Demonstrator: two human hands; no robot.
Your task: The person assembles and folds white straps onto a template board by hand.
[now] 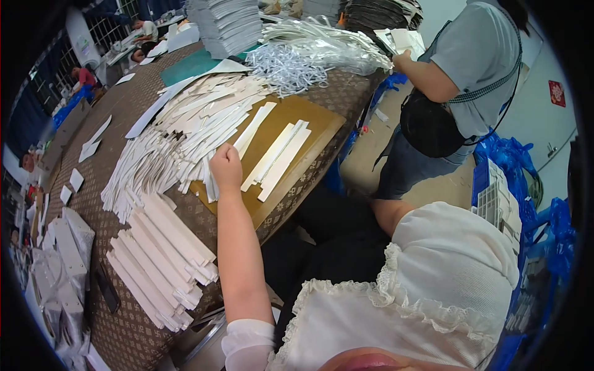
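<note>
My left hand [227,166] is closed, fingers curled under, at the right edge of a big loose heap of white strips [167,139]. What it holds, if anything, is hidden; a strip end lies beside the wrist. Just right of it, a mustard-brown board [303,170] lies on the table with a few pale flat strips [276,159] laid side by side, and another strip [255,130] slanting next to them. My right hand is out of sight; only part of my right arm shows by my lap.
Neat stacks of cream strips [164,256] lie at the near left of the brown patterned table [133,337]. Curly white shreds [288,68] and tall paper stacks [224,28] stand farther back. A co-worker [473,80] stands at right. Plastic-wrapped pieces [59,272] lie left.
</note>
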